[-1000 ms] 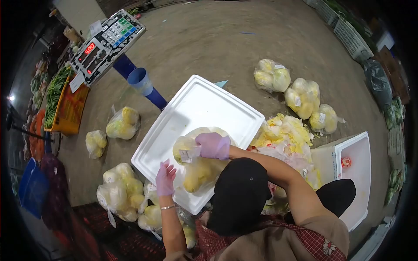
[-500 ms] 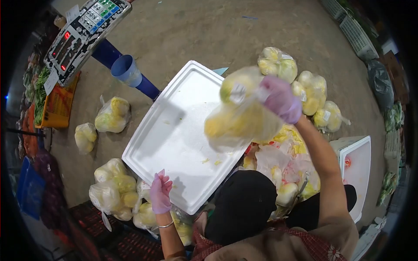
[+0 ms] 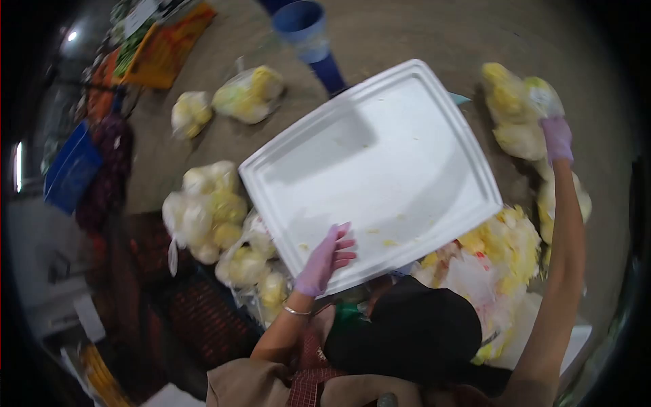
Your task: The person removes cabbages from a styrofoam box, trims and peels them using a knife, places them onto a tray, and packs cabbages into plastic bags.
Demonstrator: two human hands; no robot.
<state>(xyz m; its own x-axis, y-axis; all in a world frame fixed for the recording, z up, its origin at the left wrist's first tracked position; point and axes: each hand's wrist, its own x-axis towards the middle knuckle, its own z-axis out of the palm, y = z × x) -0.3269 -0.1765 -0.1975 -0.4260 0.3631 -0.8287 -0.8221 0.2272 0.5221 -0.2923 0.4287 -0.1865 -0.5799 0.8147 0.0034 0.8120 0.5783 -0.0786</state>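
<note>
My right hand (image 3: 557, 139), in a pink glove, reaches to the far right. Its fingers are closed at the near side of a clear plastic bag of pale yellow cabbages (image 3: 544, 97). The bag is down among other such bags on the floor, and the fingertips are partly hidden. My left hand (image 3: 327, 260), also gloved in pink, hovers over the near edge of a white foam lid or tray (image 3: 380, 156). Its fingers are apart and nothing is in them. A few yellow leaf scraps (image 3: 390, 242) lie on the white surface.
Bagged cabbages (image 3: 210, 210) are piled left of the tray, with two more bags (image 3: 249, 95) beyond. Loose yellow leaves and plastic (image 3: 502, 251) heap at the near right. A blue post with a cup (image 3: 302, 30) stands behind the tray. Dark red crates (image 3: 210, 315) sit near left.
My right hand has carried the bag of cabbages off the tray, away to the right and down to the floor. My left hand has moved over the tray's near edge. The view has turned.
</note>
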